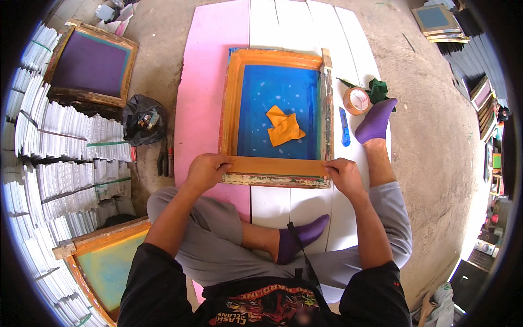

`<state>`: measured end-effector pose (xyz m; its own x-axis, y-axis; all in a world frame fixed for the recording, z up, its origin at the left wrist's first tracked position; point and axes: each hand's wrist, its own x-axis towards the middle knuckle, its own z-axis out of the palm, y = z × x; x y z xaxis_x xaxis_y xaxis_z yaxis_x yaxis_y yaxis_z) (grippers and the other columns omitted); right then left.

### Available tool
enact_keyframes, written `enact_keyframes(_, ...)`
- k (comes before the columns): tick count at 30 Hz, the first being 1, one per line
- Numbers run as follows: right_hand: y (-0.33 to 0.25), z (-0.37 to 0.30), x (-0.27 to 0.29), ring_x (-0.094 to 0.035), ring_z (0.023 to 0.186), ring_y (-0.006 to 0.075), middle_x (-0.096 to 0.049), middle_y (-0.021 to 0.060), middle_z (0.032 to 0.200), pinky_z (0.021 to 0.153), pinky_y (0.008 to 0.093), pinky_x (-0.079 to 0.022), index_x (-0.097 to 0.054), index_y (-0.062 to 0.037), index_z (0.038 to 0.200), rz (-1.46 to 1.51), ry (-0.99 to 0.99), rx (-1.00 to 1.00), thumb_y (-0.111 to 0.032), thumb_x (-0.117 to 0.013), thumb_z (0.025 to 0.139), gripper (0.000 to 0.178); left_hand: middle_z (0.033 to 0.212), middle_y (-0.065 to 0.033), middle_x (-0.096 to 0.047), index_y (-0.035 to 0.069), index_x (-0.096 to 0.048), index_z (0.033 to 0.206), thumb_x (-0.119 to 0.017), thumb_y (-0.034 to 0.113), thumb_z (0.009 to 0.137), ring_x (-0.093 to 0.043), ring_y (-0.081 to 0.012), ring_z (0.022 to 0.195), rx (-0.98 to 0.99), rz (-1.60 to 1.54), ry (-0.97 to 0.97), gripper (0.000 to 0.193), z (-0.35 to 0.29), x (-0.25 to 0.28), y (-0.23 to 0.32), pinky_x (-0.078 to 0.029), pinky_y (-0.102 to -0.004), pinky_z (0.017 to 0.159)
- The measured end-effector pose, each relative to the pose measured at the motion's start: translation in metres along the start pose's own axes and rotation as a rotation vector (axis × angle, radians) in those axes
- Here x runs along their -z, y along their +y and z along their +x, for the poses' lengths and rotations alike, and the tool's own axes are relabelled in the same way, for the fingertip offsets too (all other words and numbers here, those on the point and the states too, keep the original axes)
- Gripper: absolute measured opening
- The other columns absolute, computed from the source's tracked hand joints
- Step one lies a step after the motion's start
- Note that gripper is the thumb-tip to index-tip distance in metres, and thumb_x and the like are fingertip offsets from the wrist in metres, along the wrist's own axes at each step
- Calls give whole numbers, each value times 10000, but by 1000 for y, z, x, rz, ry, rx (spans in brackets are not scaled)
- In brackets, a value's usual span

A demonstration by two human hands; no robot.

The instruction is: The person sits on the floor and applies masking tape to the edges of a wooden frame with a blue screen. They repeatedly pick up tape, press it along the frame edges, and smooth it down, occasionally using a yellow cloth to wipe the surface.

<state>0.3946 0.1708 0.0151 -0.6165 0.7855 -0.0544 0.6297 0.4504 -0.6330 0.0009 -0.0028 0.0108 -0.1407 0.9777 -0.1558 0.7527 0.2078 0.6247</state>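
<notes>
A screen-printing frame (328,109) with blue mesh lies flat on the pink and white board in front of me. Between my hands a strip of brown tape (275,165) stretches along the near side of the frame. My left hand (208,169) pinches its left end at the near left corner, and my right hand (343,173) pinches the right end at the opposite corner. On the mesh, among small pale spots, rests a crumpled yellow-orange cloth (285,128). A blue utility knife (344,127) and a tape roll (357,101) lie right of the frame.
A dark green cloth (377,90) is beside the tape roll, near my purple-socked foot (376,121). Left of the board (201,92) are a black plastic bag (144,120), bundled paper stacks (71,133) and another screen frame (90,97). More frames (436,19) are stacked far right.
</notes>
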Motion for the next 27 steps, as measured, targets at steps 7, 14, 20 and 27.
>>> enact_keyframes(7,-4,-1,-5,-711,763,350,-729,163,838,719,421,-566,-797,-22,971,-62,-55,-43,-33,-725,849,142,901,-178,-745,46,-786,1003,-750,142,883,-721,-366,857,56,-16,-95,158,5,0,-4,-571,-446,785)
enact_keyframes(14,-6,-2,-8,-706,767,330,-713,114,820,708,442,-559,-814,-113,965,-211,-122,-65,-118,-724,868,133,899,-193,-738,33,-780,1001,-730,119,892,-715,-377,855,24,30,-170,148,2,-2,-1,-572,-457,791)
enact_keyframes(20,-7,12,2,-710,781,313,-706,93,817,703,440,-564,-817,-151,958,-191,-81,-82,-149,-718,879,127,900,-183,-736,24,-771,981,-722,110,899,-709,-376,865,42,4,-84,129,12,6,5,-568,-467,785)
enact_keyframes(27,-7,17,0,-706,746,308,-706,96,800,678,426,-556,-805,-107,946,-264,-110,-17,-100,-726,866,113,885,-180,-729,12,-770,979,-714,105,893,-701,-380,851,-6,46,-93,139,14,-1,0,-564,-475,781)
